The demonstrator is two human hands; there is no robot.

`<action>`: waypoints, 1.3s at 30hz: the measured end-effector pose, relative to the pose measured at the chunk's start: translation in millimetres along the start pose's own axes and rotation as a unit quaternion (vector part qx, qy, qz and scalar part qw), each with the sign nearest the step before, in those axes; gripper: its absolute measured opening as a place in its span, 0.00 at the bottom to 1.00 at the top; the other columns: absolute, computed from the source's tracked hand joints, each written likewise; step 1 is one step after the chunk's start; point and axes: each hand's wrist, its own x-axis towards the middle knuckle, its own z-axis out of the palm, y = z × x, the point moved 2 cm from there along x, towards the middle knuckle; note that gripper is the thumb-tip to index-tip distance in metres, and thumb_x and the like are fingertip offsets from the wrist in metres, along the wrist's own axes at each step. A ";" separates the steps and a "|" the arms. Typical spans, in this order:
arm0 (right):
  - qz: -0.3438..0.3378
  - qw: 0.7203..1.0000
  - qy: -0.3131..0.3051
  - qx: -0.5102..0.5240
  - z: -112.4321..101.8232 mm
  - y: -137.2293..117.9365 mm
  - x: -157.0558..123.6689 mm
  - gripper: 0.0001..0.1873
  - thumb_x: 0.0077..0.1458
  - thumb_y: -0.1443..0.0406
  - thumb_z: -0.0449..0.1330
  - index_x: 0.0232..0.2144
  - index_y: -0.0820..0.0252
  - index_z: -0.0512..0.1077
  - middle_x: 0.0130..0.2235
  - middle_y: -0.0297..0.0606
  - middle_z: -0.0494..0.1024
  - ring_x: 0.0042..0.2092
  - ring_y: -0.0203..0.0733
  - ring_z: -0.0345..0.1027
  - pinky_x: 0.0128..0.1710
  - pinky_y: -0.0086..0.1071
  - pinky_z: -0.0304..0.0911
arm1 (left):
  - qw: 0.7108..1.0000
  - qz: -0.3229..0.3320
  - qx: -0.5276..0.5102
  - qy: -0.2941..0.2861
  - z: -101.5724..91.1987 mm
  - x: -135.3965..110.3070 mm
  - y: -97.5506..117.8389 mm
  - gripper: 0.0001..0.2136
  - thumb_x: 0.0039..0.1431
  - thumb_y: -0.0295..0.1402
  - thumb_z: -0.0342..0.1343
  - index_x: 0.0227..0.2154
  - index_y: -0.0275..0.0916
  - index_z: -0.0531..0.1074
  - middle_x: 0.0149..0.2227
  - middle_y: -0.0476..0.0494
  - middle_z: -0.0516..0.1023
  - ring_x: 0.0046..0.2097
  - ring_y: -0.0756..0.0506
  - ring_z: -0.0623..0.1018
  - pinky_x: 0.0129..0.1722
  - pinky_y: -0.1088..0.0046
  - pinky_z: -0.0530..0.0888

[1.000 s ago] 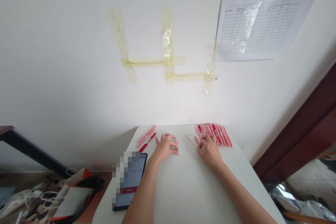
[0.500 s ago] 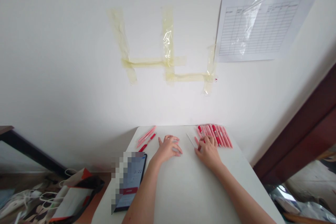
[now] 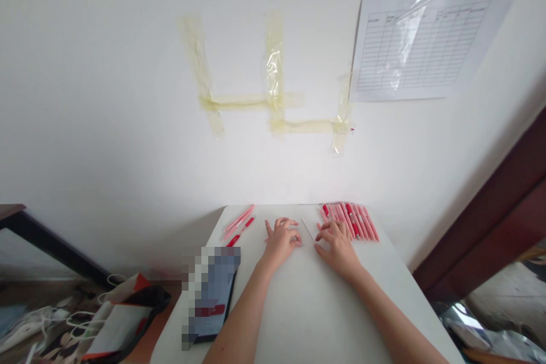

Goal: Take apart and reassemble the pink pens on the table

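My right hand [image 3: 339, 247] is at the lower end of a thin white pen refill [image 3: 307, 227], its thumb and forefinger closed around that end. The refill slants up and left over the white table. Part of a pink pen piece shows behind the right hand's fingers. My left hand [image 3: 281, 244] hovers just left of the refill, fingers bent and apart, apparently empty. A bit of something pink peeks out beside its left edge, mostly hidden. Behind the right hand lies a row of pink and red pens [image 3: 352, 220].
At the table's back left are pink pen parts [image 3: 239, 220] and a red-and-clear pen [image 3: 241, 232]. A phone [image 3: 213, 313], partly blurred, rests at the left edge. The white wall [image 3: 277, 176] rises behind the table [image 3: 315, 307]. Bags [image 3: 123, 318] stand on the floor at left.
My left hand has shifted right, closer to the refill. The right hand and the refill have moved very slightly left.
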 end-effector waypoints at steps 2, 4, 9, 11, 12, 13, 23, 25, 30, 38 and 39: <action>-0.017 1.000 -0.003 0.007 1.8 -0.4 -0.1 0.07 0.53 0.61 0.62 0.37 0.50 0.76 0.46 0.40 0.70 0.51 0.51 0.60 0.52 0.47 0.57 | 1.000 0.003 -0.001 0.018 3.7 1.2 3.9 0.04 0.52 0.30 0.63 0.27 0.48 0.77 0.56 0.53 0.72 0.62 0.39 0.60 0.60 0.30 0.34; -0.028 1.000 -0.001 0.011 3.7 0.1 0.1 0.08 0.54 0.61 0.62 0.39 0.48 0.76 0.46 0.40 0.70 0.51 0.51 0.60 0.52 0.47 0.58 | 1.000 0.009 -0.005 0.029 6.3 2.1 7.2 0.04 0.53 0.30 0.63 0.27 0.48 0.77 0.56 0.53 0.72 0.62 0.39 0.60 0.60 0.30 0.34; -0.037 0.999 0.003 0.020 5.7 1.7 0.8 0.05 0.56 0.60 0.62 0.36 0.46 0.78 0.46 0.39 0.71 0.51 0.50 0.60 0.52 0.47 0.58 | 0.998 0.018 -0.018 0.051 8.6 2.7 12.0 0.04 0.53 0.30 0.62 0.27 0.49 0.78 0.55 0.53 0.72 0.61 0.39 0.61 0.61 0.32 0.34; -0.037 0.999 -0.001 0.025 5.9 1.7 1.0 0.05 0.57 0.60 0.61 0.35 0.46 0.78 0.46 0.39 0.71 0.51 0.49 0.60 0.52 0.47 0.58 | 0.998 0.017 -0.022 0.059 9.2 2.9 12.7 0.04 0.53 0.31 0.62 0.27 0.49 0.78 0.54 0.53 0.73 0.61 0.39 0.62 0.61 0.32 0.35; -0.035 0.999 -0.003 0.028 6.1 1.5 1.1 0.05 0.57 0.60 0.61 0.34 0.46 0.78 0.46 0.39 0.71 0.51 0.50 0.60 0.52 0.47 0.58 | 0.998 0.016 -0.025 0.062 9.6 3.0 12.8 0.04 0.53 0.31 0.62 0.27 0.49 0.78 0.54 0.53 0.73 0.61 0.39 0.62 0.61 0.32 0.35; -0.034 0.999 -0.004 0.031 6.3 1.3 1.1 0.05 0.57 0.60 0.61 0.34 0.46 0.78 0.46 0.39 0.71 0.51 0.50 0.60 0.52 0.47 0.57 | 0.997 0.016 -0.028 0.065 10.2 3.2 12.8 0.04 0.53 0.31 0.63 0.27 0.49 0.78 0.54 0.53 0.73 0.60 0.39 0.63 0.61 0.32 0.35; -0.027 0.999 -0.004 0.039 8.5 -0.3 1.8 0.05 0.57 0.61 0.61 0.34 0.49 0.78 0.46 0.39 0.71 0.52 0.50 0.60 0.53 0.47 0.57 | 0.997 0.013 -0.023 0.078 15.1 4.4 12.2 0.03 0.53 0.33 0.64 0.28 0.49 0.77 0.52 0.53 0.74 0.59 0.41 0.64 0.61 0.32 0.38; -0.017 0.999 0.005 0.027 8.4 2.7 1.6 0.04 0.56 0.62 0.61 0.33 0.50 0.77 0.46 0.40 0.71 0.52 0.50 0.59 0.53 0.47 0.56 | 0.996 0.001 -0.010 0.084 13.5 4.6 10.3 0.02 0.53 0.34 0.64 0.29 0.49 0.77 0.51 0.52 0.74 0.58 0.40 0.64 0.61 0.31 0.38; 0.021 1.000 0.013 0.002 7.8 9.4 0.3 0.03 0.55 0.63 0.62 0.29 0.52 0.77 0.46 0.39 0.72 0.52 0.51 0.59 0.52 0.47 0.56 | 0.993 -0.045 0.020 0.108 9.2 4.4 4.0 0.04 0.51 0.37 0.66 0.31 0.50 0.77 0.50 0.51 0.75 0.58 0.39 0.64 0.60 0.29 0.36; 0.043 0.999 0.005 -0.022 8.6 8.5 0.6 0.04 0.53 0.61 0.64 0.27 0.52 0.77 0.45 0.39 0.73 0.51 0.52 0.58 0.54 0.49 0.53 | 0.992 -0.068 0.046 0.096 9.6 4.8 5.8 0.07 0.52 0.39 0.65 0.36 0.53 0.78 0.50 0.49 0.75 0.58 0.37 0.64 0.60 0.29 0.35; 0.045 0.999 0.006 -0.023 8.3 8.7 0.7 0.04 0.53 0.61 0.65 0.27 0.52 0.76 0.44 0.39 0.73 0.51 0.52 0.58 0.54 0.49 0.52 | 0.992 -0.071 0.048 0.096 9.5 4.9 5.9 0.08 0.52 0.39 0.65 0.36 0.54 0.78 0.50 0.49 0.75 0.58 0.37 0.64 0.60 0.29 0.35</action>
